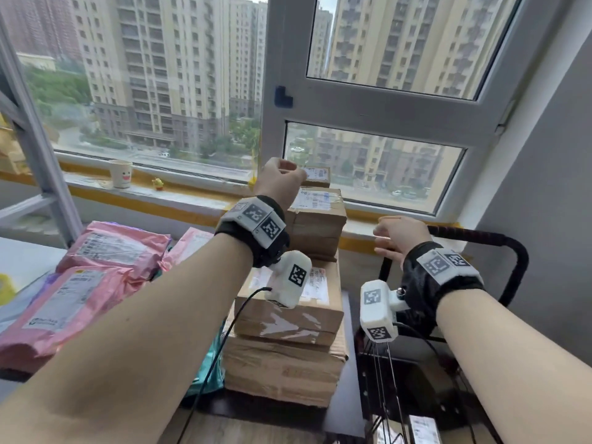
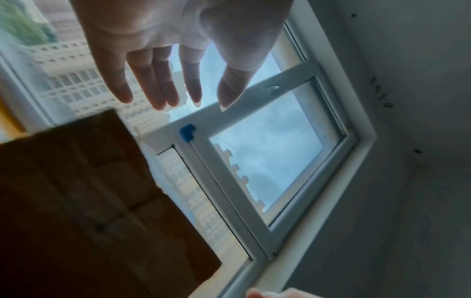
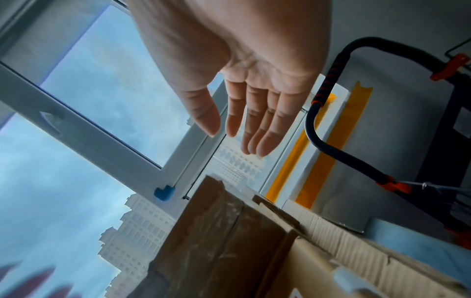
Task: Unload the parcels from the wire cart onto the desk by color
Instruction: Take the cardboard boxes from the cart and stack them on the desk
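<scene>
Brown boxes (image 1: 288,315) stand in a tall stack on the desk (image 1: 19,261) in front of the window (image 1: 384,104); a small box (image 1: 317,176) sits at the very top. Pink parcels (image 1: 96,270) lie piled on the desk left of the stack, with a teal parcel (image 1: 211,363) wedged low between the two groups. My left hand (image 1: 280,181) is raised beside the top box; the left wrist view shows its fingers (image 2: 153,80) straight and loose, nothing held. My right hand (image 1: 400,237) hangs in the air to the right of the stack, near the cart handle (image 1: 499,248), fingers (image 3: 257,125) extended and together, palm empty, not touching the handle. The cart (image 1: 416,395) stands at lower right, beside the desk, and a labelled parcel (image 1: 423,427) shows in its basket. On the sill: a cup (image 1: 121,174) and a small yellow toy (image 1: 157,184).
</scene>
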`<state>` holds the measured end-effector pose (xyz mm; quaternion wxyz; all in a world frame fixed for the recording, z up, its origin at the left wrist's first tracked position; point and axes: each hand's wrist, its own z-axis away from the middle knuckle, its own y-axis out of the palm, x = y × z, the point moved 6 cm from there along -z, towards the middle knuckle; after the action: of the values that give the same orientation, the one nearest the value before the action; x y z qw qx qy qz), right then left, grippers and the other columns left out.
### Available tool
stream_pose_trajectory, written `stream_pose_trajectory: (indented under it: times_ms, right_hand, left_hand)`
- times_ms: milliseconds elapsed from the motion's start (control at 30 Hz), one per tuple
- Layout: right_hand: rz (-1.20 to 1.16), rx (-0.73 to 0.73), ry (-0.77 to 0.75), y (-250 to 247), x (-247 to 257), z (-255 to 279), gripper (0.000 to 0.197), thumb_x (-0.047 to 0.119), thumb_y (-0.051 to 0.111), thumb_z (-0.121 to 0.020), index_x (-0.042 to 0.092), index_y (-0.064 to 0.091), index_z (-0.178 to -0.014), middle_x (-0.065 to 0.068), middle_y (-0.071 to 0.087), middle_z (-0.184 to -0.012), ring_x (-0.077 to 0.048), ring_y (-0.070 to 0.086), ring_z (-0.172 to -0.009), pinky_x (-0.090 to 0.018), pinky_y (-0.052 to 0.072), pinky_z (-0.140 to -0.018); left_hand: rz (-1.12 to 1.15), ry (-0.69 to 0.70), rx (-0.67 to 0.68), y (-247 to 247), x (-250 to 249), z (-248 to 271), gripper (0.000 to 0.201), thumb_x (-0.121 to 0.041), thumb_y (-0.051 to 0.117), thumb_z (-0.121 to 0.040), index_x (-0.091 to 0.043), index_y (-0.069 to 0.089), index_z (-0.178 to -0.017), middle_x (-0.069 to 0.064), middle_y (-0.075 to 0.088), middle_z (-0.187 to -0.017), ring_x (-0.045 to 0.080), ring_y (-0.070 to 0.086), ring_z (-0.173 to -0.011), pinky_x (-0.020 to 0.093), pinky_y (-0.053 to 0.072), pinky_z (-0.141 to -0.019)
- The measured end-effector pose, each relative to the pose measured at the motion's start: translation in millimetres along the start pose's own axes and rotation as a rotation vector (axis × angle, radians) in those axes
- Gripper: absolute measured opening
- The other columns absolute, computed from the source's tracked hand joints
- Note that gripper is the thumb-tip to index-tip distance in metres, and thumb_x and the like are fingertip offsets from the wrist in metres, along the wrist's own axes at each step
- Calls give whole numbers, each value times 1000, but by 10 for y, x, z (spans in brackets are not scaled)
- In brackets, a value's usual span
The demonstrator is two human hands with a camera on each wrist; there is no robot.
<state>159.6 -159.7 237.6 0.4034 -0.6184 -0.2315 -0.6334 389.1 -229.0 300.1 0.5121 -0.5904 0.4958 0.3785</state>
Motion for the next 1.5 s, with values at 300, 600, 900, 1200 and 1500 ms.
stream_pose_trajectory:
  times_ms: [300, 600, 900, 1200, 1500]
  right_hand:
    - [446, -156, -99, -1124, -431, 459, 19, 12, 64, -80, 26, 68, -92, 5, 58, -83, -14, 50, -88, -29, 45, -86]
    - [556, -229, 2, -2331, -1071, 723, 18, 7, 62, -82, 18, 73, -91, 5, 60, -77, -4, 42, -57, -16, 33, -53]
    - [552, 27, 141, -3044, -2331, 43, 17, 6, 59, -86, 14, 72, -96, 12, 53, -67, -1, 46, -64, -12, 35, -60]
    - [438, 325, 491, -3327, -4512, -825, 18, 5, 58, -85, 19, 69, -81, 8, 61, -72, -5, 53, -70, -14, 40, -66]
    - [424, 543, 897, -2697, -6222, -461, 35, 7, 52, -91, -11, 56, -121, -28, 60, -121, -36, 61, -102, -42, 48, -94]
  left_hand:
    - [-91, 194, 410, 1382, -231, 869, 40, -23, 59, -87, -11, 56, -126, 5, 59, -126, 19, 56, -115, 32, 45, -100]
    - [-194, 156, 635, 2540, -39, 1467, 45, -23, 60, -86, -16, 53, -130, 1, 58, -128, 19, 58, -112, 29, 47, -96]
    - [-299, -73, 697, 3960, 969, 1796, 36, -23, 59, -86, -17, 60, -122, 0, 62, -121, 18, 58, -111, 22, 43, -90]
    - [-505, -525, 720, 4960, 2707, 2272, 33, -22, 58, -89, -13, 62, -120, 3, 61, -122, 18, 54, -114, 23, 40, -88]
    - [-540, -1010, 570, 4755, 4356, 2948, 31, -20, 59, -90, -8, 63, -118, 9, 59, -126, 26, 52, -120, 29, 41, -95]
